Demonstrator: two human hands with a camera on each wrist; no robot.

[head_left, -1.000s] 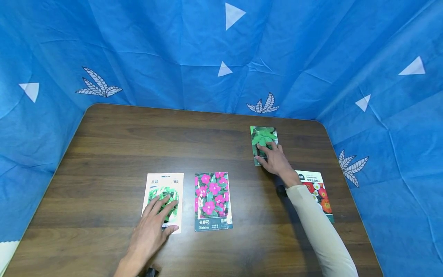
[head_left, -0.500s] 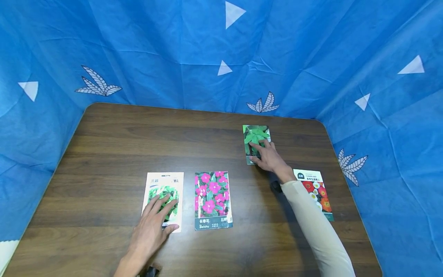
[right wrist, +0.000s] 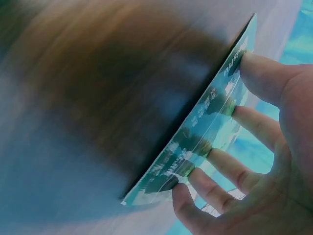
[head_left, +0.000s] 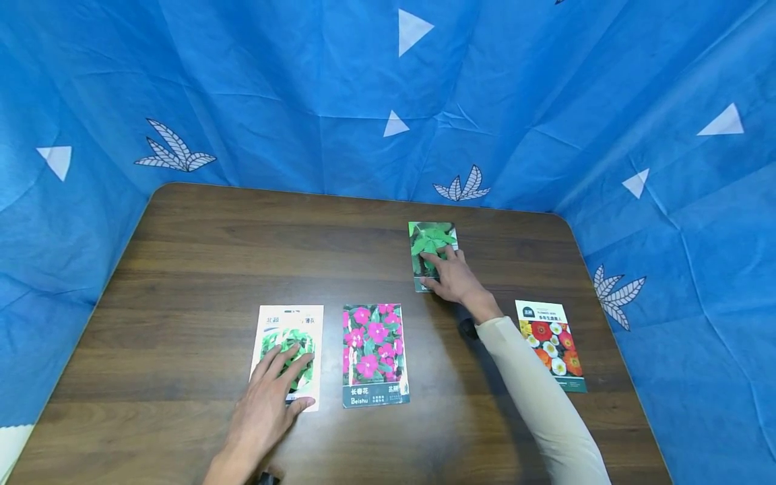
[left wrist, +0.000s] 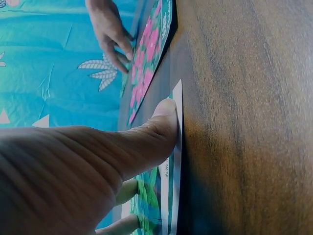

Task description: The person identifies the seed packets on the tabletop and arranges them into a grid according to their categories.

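Under my left hand (head_left: 261,411) lies a white seed packet (head_left: 312,377) with a green leafy picture; the spread fingers and thumb rest on its face. Farther back, my right hand (head_left: 455,279) touches a green leaf seed packet (head_left: 424,236) with its fingertips, the fingers spread. The right wrist view shows thumb and fingers pressed on the face of that leaf packet (right wrist: 195,127), which lies flat on the wood. Between the hands, nearer the front, sits a pink flower seed packet (head_left: 372,350). To the right, beyond the right forearm, is a red and white flower seed packet (head_left: 552,343).
All the packets lie on a brown wooden table (head_left: 242,249). A blue cloth (head_left: 261,81) with white triangles and leaf prints hangs along the table's back and sides.
My right hand has slid leftward along the table, and the green leaf packet has moved left with it. More of the red and white flower packet shows. The left hand stays put.
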